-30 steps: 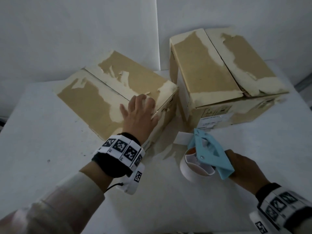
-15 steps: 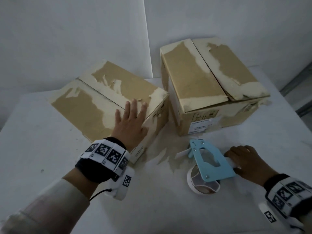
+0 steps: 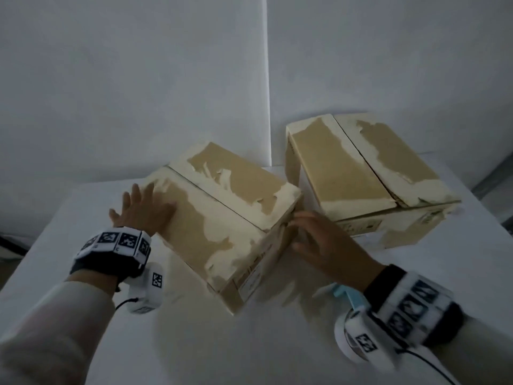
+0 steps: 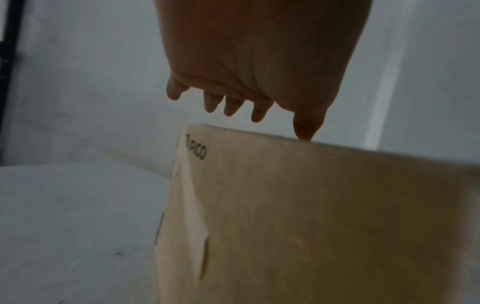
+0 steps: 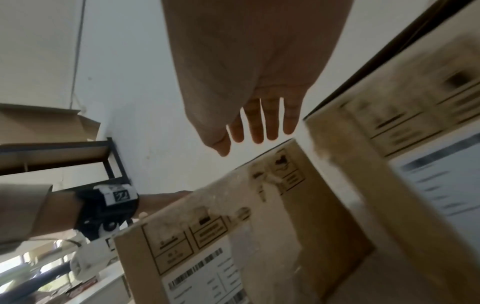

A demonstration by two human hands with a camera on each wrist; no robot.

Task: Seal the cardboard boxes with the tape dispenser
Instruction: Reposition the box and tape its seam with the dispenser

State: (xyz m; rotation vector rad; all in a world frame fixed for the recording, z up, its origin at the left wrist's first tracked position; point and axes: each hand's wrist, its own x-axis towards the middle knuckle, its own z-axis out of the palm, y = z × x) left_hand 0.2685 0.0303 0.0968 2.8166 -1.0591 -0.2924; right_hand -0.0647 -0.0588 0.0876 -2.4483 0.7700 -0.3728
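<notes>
Two closed cardboard boxes with torn, pale patches stand on the white table (image 3: 194, 343). The near box (image 3: 227, 218) is between my hands, and the far box (image 3: 347, 168) stands behind it to the right. My left hand (image 3: 144, 212) lies with straight fingers at the near box's left top edge; in the left wrist view the thumb (image 4: 302, 135) touches that edge of the box (image 4: 311, 205). My right hand (image 3: 311, 234) is spread at the box's right end and holds nothing. The blue tape dispenser (image 3: 347, 297) lies on the table, mostly hidden under my right wrist.
White walls close off the back of the table, meeting in a corner behind the boxes. In the right wrist view, a dark metal shelf (image 5: 78, 148) with cardboard on it stands off to the side. The near box's end carries a barcode label (image 5: 202, 273).
My right hand has let go of the tape dispenser, left it on the table and moved up to the near box's right end. My left hand slid from the box's near corner to its left edge.
</notes>
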